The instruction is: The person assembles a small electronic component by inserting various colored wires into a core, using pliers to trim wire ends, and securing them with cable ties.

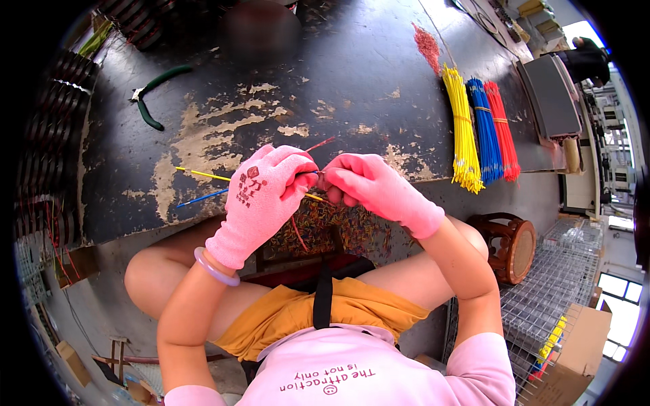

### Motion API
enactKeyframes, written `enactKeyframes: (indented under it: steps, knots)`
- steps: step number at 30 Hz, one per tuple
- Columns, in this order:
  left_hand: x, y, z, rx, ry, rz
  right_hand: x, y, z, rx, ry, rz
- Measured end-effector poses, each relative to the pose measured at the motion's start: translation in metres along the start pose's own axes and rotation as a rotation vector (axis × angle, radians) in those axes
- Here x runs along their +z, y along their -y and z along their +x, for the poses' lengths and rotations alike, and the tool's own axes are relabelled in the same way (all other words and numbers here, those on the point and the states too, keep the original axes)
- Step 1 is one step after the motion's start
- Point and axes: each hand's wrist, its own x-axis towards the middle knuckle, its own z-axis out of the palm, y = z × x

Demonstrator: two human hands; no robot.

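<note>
Both my hands wear pink gloves and meet above the near edge of the dark table. My left hand [267,181] is closed around thin wires. A yellow wire [203,174] and a blue wire [203,197] stick out to its left, and a red wire [320,144] shows beyond its fingers. Close against it, my right hand [376,191] pinches at the blue wire's end, where a small bit shows between the fingertips. The yellow wire's other end comes out just below. Gloved fingers hide exactly how the wires meet.
Bundles of yellow wires [461,128], blue wires [485,132] and red wires [504,132] lie at the table's right. Green-handled pliers [154,84] rest at left. A small red heap [426,47] lies farther back. Below right stands a wooden drum-shaped stool [518,250] beside wire mesh [562,264].
</note>
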Motion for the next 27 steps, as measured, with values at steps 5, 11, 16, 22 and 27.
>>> enactKeyframes:
  steps: [5,11,16,22,27]
  knots:
    - [0.000,0.001,-0.001,-0.010,0.011,0.015,0.004,-0.002,0.006,-0.686,-0.255,-0.919]
    - [0.000,0.000,0.000,0.016,0.013,0.005,0.005,0.001,0.010,0.198,0.006,0.173]
    - [-0.001,-0.001,-0.001,0.004,0.023,-0.004,0.012,0.007,-0.002,-0.745,-0.565,-0.912]
    - [-0.001,0.001,0.001,0.037,0.030,0.004,0.010,0.001,-0.001,0.222,0.028,0.346]
    - [-0.002,-0.001,-0.001,0.010,0.029,0.016,-0.001,0.011,-0.014,-0.011,-0.152,-0.202]
